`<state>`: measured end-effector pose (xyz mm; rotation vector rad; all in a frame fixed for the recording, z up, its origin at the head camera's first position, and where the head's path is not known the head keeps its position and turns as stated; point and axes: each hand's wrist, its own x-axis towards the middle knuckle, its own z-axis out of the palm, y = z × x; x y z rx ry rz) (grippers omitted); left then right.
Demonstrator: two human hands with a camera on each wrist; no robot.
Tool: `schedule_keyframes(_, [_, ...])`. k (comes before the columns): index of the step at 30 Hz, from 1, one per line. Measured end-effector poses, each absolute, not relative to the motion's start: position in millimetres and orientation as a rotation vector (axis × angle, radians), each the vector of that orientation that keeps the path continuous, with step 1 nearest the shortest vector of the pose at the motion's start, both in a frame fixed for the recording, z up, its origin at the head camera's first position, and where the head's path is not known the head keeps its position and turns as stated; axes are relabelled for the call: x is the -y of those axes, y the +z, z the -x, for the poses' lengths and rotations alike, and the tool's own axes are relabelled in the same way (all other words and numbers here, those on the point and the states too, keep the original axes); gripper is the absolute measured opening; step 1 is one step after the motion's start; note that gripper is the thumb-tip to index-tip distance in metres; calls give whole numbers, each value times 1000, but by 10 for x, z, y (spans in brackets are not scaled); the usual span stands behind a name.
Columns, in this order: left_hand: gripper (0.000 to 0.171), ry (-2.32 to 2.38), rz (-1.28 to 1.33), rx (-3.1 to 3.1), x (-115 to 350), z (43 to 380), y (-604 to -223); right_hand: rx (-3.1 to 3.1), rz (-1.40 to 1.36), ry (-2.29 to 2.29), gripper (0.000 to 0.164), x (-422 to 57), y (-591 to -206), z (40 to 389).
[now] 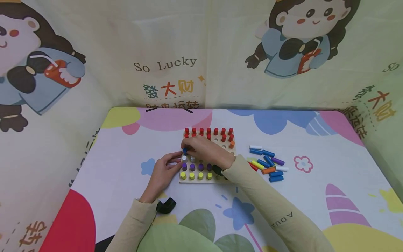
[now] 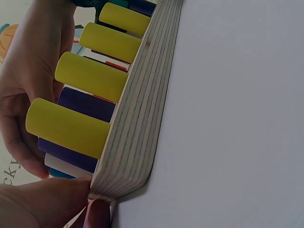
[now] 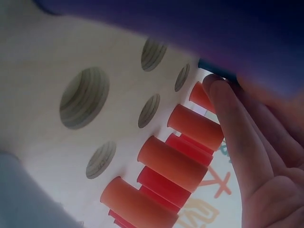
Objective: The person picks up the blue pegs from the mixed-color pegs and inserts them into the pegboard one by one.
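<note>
A wooden pegboard lies on the table with coloured pegs standing in rows. My right hand reaches over it from the right and pinches a blue peg at the board's left side. Its fingertips also show at the blue peg in the right wrist view; whether the peg is fully seated is hidden. Beside the left edge, my left hand rests with its thumb and a fingertip touching the board near the corner. Yellow pegs, purple pegs and white pegs stand closest to it.
Red pegs fill the board's far rows, with an orange peg at the right. Loose blue, white, purple, orange, yellow and red pegs lie right of the board. A printed cloth wall rises behind the table.
</note>
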<state>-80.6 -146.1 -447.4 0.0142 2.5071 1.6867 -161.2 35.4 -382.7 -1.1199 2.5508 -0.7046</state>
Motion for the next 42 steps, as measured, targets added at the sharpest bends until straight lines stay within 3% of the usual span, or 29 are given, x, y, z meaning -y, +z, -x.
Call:
schedule_keyframes(17, [41,1654,-6,-2536,1464,809,-4461,-2582,1098,-719,19,-431,-3735,1565])
schedule_keyframes(42, [41,1634,12,-2548,1446,811,-4479,-2659,999,-740,25,-699,-3675,1419])
